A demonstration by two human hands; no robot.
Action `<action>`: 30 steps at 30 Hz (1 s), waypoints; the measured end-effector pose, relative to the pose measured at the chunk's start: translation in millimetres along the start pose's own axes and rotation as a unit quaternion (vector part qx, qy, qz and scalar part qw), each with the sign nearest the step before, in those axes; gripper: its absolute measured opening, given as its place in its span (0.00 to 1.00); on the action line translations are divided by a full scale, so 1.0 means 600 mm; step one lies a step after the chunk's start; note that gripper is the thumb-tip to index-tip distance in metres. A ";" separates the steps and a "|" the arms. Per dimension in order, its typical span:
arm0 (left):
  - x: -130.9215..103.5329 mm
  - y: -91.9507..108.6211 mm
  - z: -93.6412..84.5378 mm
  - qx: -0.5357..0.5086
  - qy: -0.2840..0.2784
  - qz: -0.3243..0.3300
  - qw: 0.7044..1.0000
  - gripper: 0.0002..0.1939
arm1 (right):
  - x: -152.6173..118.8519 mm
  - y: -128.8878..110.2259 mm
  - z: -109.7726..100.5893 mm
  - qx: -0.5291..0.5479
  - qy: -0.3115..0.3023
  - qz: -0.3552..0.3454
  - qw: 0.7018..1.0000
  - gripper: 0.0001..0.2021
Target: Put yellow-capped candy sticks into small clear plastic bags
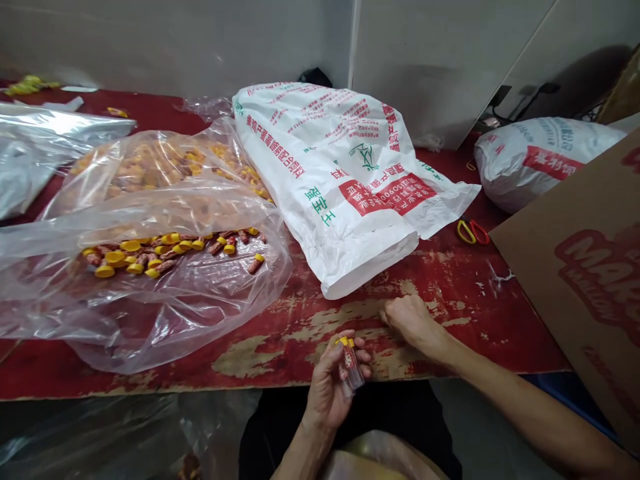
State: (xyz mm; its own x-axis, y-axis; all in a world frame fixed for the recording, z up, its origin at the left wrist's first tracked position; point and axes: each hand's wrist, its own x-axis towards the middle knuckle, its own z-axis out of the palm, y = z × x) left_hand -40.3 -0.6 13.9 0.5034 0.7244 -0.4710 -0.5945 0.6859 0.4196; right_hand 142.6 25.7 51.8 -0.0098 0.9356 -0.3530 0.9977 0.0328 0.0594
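Observation:
My left hand (329,381), at the table's front edge, is closed around a few clear tubes (353,368) with yellow tops and reddish contents. My right hand (411,321) is curled into a fist just above the table, below the white bag's mouth; whatever its fingers hold, if anything, is hidden. The white printed bag (320,167) lies beyond both hands, its open end towards me. To the left, a clear plastic bag (200,320) lies spread with several yellow-capped little tubes (160,253) of reddish contents in it.
Another clear bag of yellow-capped pieces (150,160) lies behind. Scissors (473,231) with yellow and red handles rest right of the white bag. A cardboard box (580,267) stands at the right, with a second white bag (540,153) behind it. Silvery sheeting (45,140) is at far left.

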 end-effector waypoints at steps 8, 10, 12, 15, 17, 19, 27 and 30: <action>-0.004 0.004 0.008 -0.015 0.029 -0.008 0.999 0.10 | -0.013 0.010 0.024 0.035 0.055 0.027 0.998 0.16; -0.012 0.005 0.006 -0.029 0.032 -0.004 0.999 0.10 | -0.030 -0.013 0.042 0.113 0.114 0.037 0.986 0.19; -0.017 0.007 0.001 -0.052 0.029 0.008 0.998 0.11 | -0.051 -0.048 0.061 0.220 0.186 0.026 0.957 0.19; -0.017 0.011 -0.008 -0.077 0.029 0.030 0.996 0.14 | -0.077 -0.093 0.075 0.285 0.265 -0.038 0.920 0.19; -0.014 0.015 -0.014 -0.080 0.029 0.034 0.996 0.17 | -0.081 -0.101 0.072 0.316 0.267 -0.112 0.903 0.20; -0.013 0.019 -0.020 -0.078 0.019 0.029 0.996 0.20 | -0.071 -0.091 0.067 0.382 0.221 -0.187 0.878 0.21; -0.021 0.028 -0.044 -0.081 -0.077 0.004 0.994 0.24 | 0.057 -0.018 0.047 0.238 0.319 -0.136 0.907 0.18; -0.022 0.029 -0.047 -0.082 -0.091 0.000 0.992 0.24 | 0.090 0.008 0.011 0.114 0.313 -0.052 0.941 0.19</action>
State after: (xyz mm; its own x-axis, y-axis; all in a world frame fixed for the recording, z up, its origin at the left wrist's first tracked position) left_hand -74.7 -0.1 5.6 0.5991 0.7355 -0.3165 -0.6811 0.6759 0.2814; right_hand 147.6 74.2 26.6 -0.0736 0.9576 0.2786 0.9770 0.1253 -0.1726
